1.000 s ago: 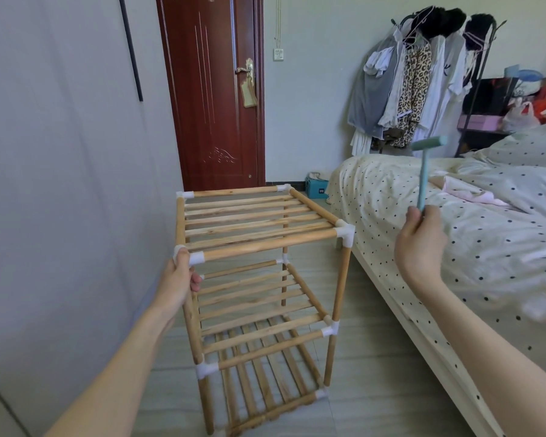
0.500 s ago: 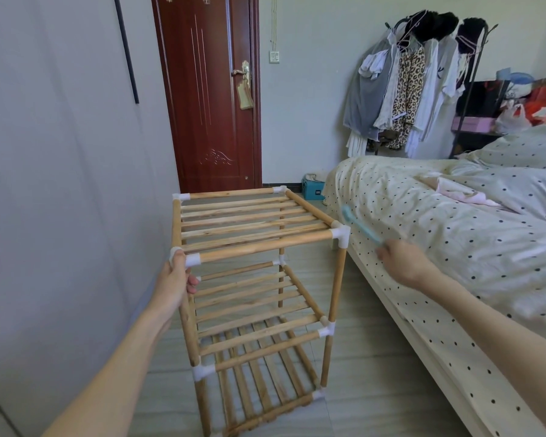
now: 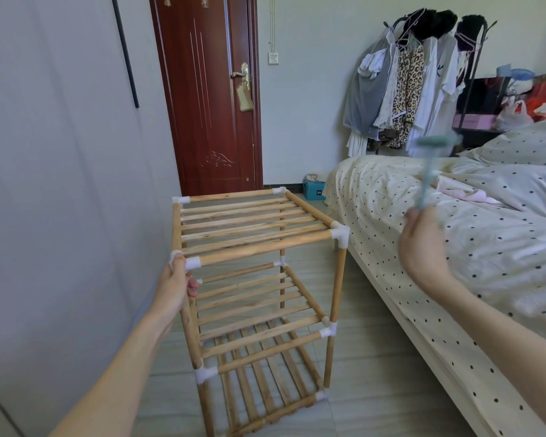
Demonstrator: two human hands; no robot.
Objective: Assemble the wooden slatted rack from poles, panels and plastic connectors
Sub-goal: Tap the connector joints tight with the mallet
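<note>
A wooden slatted rack (image 3: 252,234) with three tiers stands upright on the floor, its poles joined by white plastic connectors. My left hand (image 3: 174,287) grips the near left pole just under the top corner connector (image 3: 189,263). My right hand (image 3: 421,244) is raised to the right of the rack, over the bed's edge, and holds a small teal mallet (image 3: 429,165) by its handle. The mallet points up and is blurred. The top right connector (image 3: 341,236) sits left of and below the mallet.
A grey wall (image 3: 60,184) runs close along the rack's left side. A bed (image 3: 454,247) with dotted bedding stands right of it. A red-brown door (image 3: 208,96) is behind, with a coat rack of clothes (image 3: 407,89) at the back right. Tiled floor (image 3: 366,357) lies between rack and bed.
My right hand swung the mallet down onto the rack's top right corner, then lifted it back up to the right. My left hand kept its hold on the pole.
</note>
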